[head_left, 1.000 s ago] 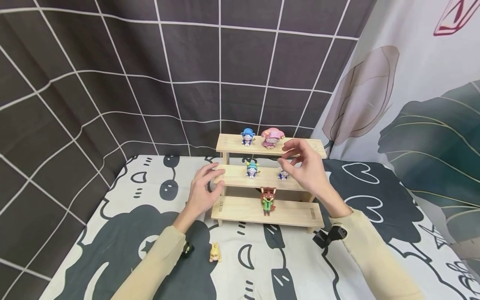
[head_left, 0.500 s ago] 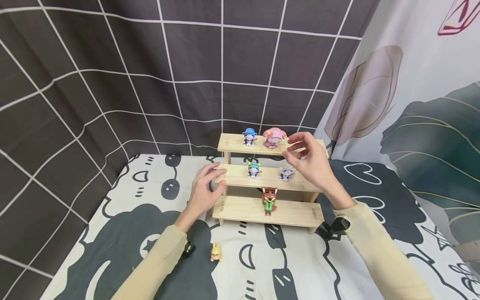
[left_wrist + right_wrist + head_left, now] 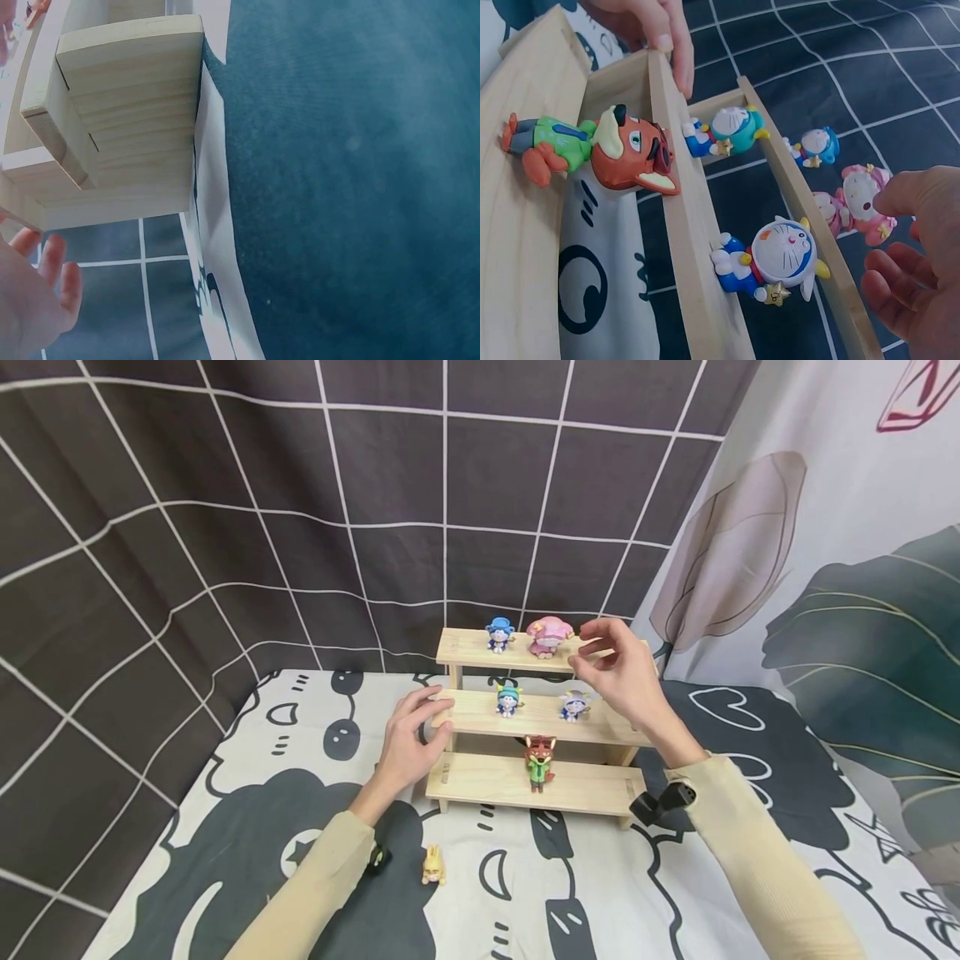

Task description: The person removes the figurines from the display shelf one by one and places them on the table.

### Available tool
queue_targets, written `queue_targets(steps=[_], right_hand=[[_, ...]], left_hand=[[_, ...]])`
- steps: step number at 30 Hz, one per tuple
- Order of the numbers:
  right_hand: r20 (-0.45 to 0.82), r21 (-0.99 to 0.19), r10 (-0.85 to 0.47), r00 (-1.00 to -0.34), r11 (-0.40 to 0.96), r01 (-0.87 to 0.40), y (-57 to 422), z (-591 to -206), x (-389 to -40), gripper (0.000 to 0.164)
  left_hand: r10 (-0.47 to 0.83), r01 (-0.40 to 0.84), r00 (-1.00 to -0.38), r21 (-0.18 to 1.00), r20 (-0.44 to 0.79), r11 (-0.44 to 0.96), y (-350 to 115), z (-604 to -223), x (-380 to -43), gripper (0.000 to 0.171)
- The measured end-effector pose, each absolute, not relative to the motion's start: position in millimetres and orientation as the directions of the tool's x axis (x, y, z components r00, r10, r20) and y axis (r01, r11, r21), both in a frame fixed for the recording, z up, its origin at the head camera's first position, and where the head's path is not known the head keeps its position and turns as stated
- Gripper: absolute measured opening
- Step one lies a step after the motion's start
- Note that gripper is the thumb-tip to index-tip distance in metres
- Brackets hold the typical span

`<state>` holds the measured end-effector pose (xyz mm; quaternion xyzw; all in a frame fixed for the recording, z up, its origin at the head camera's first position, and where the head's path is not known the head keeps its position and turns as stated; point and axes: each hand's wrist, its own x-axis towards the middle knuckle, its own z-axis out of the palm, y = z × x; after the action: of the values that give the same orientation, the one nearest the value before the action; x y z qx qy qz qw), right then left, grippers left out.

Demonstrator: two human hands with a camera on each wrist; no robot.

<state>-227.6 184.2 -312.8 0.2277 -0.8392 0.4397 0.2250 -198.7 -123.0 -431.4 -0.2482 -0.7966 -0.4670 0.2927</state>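
A three-tier wooden display shelf [image 3: 480, 783] stands on the patterned cloth. My left hand [image 3: 408, 739] holds the left end of its middle board, thumb at the front edge and fingers over the top. My right hand [image 3: 618, 668] hovers by the right part of the top board with loosely bent fingers, holding nothing. Nearest to it is a pink-hooded figurine [image 3: 549, 637], with a blue-hatted figurine [image 3: 498, 634] on its left. The middle board bears a teal-hatted figurine [image 3: 507, 701] and a white-hooded figurine [image 3: 784, 255]. A fox figurine [image 3: 634, 150] in green stands on the bottom board.
A yellow rabbit figurine [image 3: 432, 866] sits on the black-and-white cloth [image 3: 480, 927] in front of the shelf, beside my left sleeve. A dark grid-patterned curtain [image 3: 390, 527] hangs close behind. At the right hangs a pale leaf-print curtain [image 3: 750, 552].
My right hand has drawn slightly up and right, uncovering the white-hooded figurine it partly hid a second ago. My left hand has stayed on the shelf's end.
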Motion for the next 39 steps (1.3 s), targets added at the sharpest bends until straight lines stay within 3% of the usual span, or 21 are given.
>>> queue_targets(steps=[39], right_hand=[[0.534, -0.63, -0.264, -0.803, 0.509, -0.587, 171.0, -309.5, -251.9, 0.045]], left_hand=[[0.123, 0.662, -0.713, 0.605, 0.69, 0.442, -122.7, -433.3, -199.2, 0.029]])
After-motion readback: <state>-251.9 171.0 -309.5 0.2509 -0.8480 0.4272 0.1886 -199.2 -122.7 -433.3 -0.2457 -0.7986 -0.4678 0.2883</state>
